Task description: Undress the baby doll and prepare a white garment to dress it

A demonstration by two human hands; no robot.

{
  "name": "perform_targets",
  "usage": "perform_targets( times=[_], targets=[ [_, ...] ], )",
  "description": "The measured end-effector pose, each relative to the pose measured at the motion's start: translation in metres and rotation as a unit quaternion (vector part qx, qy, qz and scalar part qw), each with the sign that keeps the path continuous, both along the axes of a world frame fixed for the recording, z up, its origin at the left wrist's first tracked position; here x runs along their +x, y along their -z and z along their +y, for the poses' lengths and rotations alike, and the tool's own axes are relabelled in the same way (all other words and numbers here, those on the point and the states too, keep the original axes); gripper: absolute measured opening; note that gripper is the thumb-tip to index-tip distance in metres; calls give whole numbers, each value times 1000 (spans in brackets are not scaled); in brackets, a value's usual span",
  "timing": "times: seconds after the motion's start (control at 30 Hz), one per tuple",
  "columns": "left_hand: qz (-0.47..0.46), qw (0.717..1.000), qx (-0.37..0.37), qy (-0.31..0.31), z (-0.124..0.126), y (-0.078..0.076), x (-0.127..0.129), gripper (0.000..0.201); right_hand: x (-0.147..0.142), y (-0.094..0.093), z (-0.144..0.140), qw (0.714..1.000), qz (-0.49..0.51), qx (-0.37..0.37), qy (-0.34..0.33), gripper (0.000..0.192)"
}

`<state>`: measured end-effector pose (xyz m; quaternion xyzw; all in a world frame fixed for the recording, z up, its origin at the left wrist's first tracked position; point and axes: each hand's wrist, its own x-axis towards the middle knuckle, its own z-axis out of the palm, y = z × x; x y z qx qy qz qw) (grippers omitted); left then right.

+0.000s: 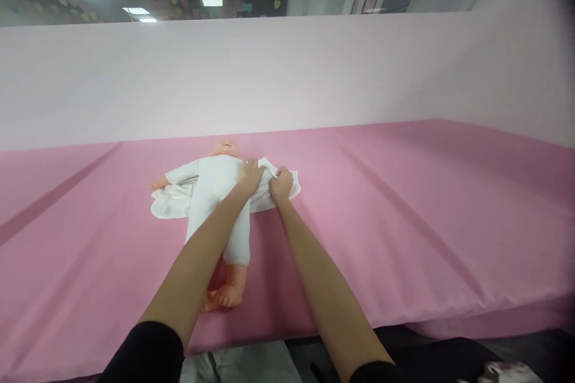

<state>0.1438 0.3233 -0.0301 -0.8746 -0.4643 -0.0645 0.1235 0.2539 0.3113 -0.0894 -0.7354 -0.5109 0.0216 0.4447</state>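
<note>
A baby doll [211,185] in a white long-sleeved suit lies on its back, head away from me and bare feet towards me. A white baby garment [173,203] is spread beneath its upper body and sticks out on both sides. My left hand [250,176] is at the doll's shoulder on the right side, fingers bent closed on the white cloth there. Just to the right, my right hand [281,184] is closed around a bunched part of the garment, seemingly its sleeve. The doll's arm on this side is hidden; its other arm stretches out to the left.
A pink padded mat [381,221] with fold creases lies under everything, its front edge close to me. Behind it stands a white wall panel [269,78], with glass showing lights and heart-shaped decorations above. A partly cut-off object [507,373] is at the bottom right.
</note>
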Motion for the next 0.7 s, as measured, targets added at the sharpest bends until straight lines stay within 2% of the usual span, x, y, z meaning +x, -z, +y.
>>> perform_targets(
  times=[0.13, 0.27, 0.37, 0.47, 0.7],
  targets=[
    [19, 999, -8, 37, 4, 4, 4, 31, 2, 4, 3, 1000, 25, 13, 2, 26],
    [26, 1000, -16, 7, 6, 2, 6, 33, 2, 3, 0, 998, 49, 35, 1, 25],
    [26, 999, -25, -18, 6, -4, 4, 33, 1, 0, -3, 993, 85, 54, 55, 27],
    [26, 999, -33, -28, 7, -9, -5, 35, 1, 0, -5, 985, 130, 62, 91, 30],
    [27, 999, -32, -5, 10, -12, -31, 43, 3, 0, -6, 973, 209, 81, 63, 36]
  ],
)
